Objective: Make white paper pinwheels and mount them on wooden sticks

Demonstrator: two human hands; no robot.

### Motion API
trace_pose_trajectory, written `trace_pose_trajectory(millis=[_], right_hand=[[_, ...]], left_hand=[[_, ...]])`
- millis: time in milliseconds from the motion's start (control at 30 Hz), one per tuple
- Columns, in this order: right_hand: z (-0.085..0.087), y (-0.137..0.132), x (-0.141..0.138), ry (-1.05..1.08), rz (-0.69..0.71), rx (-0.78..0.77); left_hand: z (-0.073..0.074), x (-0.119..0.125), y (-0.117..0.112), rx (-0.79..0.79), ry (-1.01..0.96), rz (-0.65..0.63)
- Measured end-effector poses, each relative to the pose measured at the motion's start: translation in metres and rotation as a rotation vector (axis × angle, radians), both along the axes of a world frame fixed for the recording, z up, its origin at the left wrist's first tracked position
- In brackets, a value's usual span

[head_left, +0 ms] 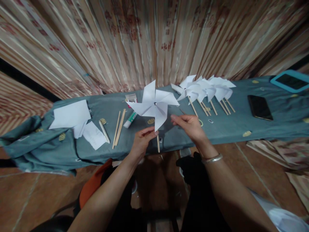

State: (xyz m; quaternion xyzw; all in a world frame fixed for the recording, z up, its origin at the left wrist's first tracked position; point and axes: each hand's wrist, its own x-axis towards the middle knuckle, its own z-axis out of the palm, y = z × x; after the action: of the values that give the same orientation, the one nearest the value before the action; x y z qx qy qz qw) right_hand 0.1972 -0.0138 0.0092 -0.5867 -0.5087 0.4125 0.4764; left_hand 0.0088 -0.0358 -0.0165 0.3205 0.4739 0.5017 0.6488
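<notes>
A white paper pinwheel (161, 109) with a silver pin at its centre is upright above the table's front edge. My left hand (142, 141) pinches its wooden stick (158, 145) just below the paper blades. To the right of the pinwheel, my right hand (190, 127) hovers apart from it, thumb and fingertips drawn together with nothing visible between them. Partly hidden behind the right hand lies a tool with a yellow-green loop (201, 122), perhaps scissors. Several finished pinwheels (207, 88) lie in an overlapping row at the back right, sticks pointing forward.
The cloth-covered table (231, 129) holds loose wooden sticks (120, 129), a glue stick (130, 120), a small open box (131, 97), a pale pen-like stick (104, 131) and white paper (71, 114). A phone (260, 107) and a blue-framed tablet (291, 80) lie right. A curtain (154, 42) hangs behind.
</notes>
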Motion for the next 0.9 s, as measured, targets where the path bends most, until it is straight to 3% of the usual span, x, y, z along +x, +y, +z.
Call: trace_pose_trajectory(millis=[100,167,400,667,900], right_hand=[[-0.001,0.006,0.015,-0.018,-0.232,0.154],[-0.003,0.011,0.022,-0.027,-0.306,0.216],[-0.012,0.023,0.029,0.095,-0.26,0.217],[-0.008,0.018,0.022,0.145,-0.241,0.209],[-0.007,0.013,0.016,0.179,-0.192,0.146]], left_hand=[[-0.001,0.0,-0.002,-0.024,0.004,-0.027],[-0.003,0.001,-0.003,-0.047,-0.002,-0.049],[-0.004,0.005,-0.005,-0.07,0.003,-0.093],[-0.002,0.003,-0.005,0.002,0.036,-0.129],[-0.003,0.003,-0.003,0.03,0.027,-0.088]])
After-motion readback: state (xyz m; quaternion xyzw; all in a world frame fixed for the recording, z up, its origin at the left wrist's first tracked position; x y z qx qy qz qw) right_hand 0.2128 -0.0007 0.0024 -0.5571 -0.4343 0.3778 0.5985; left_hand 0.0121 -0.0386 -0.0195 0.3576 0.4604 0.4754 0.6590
